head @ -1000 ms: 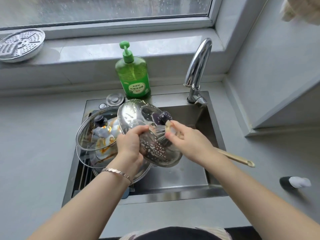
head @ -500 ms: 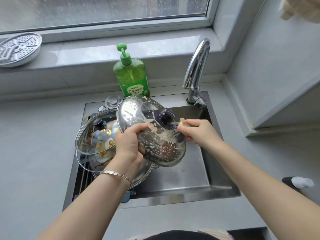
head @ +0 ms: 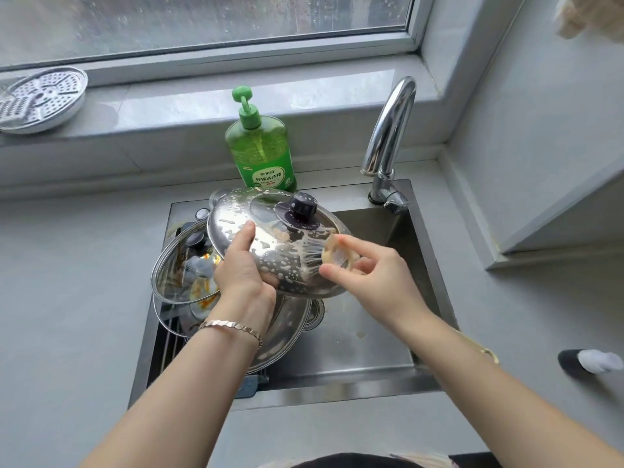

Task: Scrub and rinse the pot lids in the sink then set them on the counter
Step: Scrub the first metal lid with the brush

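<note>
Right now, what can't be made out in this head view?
- Brush: bristles blurred by motion against the steel lid; its handle hidden behind the right hand and forearm.
- Glass lid: right part hidden by the steel lid and left hand.
- Pot under the lids: inside covered.
- Soap bottle: label print too small.
- Cloth, top right: cut off by the edge.

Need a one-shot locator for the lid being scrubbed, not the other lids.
Start at the sink below the window. Over its middle, the left hand grips a tilted steel lid. Unlike the glass lid to its left, it is opaque metal, soap-flecked, with a dark knob.
</note>
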The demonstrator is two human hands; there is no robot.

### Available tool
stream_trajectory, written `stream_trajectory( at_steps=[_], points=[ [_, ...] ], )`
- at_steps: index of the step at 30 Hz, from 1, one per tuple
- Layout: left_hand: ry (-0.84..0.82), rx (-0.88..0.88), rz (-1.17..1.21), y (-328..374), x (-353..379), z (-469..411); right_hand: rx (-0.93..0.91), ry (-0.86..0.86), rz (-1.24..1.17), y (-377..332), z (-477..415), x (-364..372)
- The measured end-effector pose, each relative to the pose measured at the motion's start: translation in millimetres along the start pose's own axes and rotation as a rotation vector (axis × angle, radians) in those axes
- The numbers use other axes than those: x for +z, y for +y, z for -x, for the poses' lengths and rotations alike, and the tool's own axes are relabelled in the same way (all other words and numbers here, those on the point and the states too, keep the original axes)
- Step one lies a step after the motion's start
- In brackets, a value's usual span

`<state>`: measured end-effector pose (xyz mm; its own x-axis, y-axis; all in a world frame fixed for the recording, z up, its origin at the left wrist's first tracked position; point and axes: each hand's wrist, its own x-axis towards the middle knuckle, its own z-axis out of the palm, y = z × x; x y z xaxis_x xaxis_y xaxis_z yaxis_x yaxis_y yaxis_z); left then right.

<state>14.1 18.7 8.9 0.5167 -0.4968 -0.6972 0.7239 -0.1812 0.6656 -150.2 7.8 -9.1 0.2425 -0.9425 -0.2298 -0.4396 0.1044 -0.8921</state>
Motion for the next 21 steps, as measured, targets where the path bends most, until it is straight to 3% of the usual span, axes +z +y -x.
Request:
stream_trajectory(
  at_steps=[4, 8, 11, 14, 17, 21],
  points=[
    [0.057, 0.030, 0.090, 6, 1, -4, 0.073, 0.139, -0.028, 12, -9, -9],
    [0.030, 0.042, 0.132, 14, 2, -5, -0.054, 0.034, -0.079, 1, 16, 9],
    [0.001, 0.041, 0.120, 16, -3, 0, 0.057, 0.157, -0.137, 15, -6, 1],
    [-0.056, 0.031, 0.128, 18, -12, 1, 0.053, 0.185, -0.161, 21, -14, -8],
    [-0.164, 0.008, 0.096, 24, -20, 1, 0.015, 0.063, -0.135, 13, -7, -15],
    [-0.291, 0.013, -0.018, 25, -26, 6, 0.105, 0.172, -0.144, 15, -32, -35]
  ],
)
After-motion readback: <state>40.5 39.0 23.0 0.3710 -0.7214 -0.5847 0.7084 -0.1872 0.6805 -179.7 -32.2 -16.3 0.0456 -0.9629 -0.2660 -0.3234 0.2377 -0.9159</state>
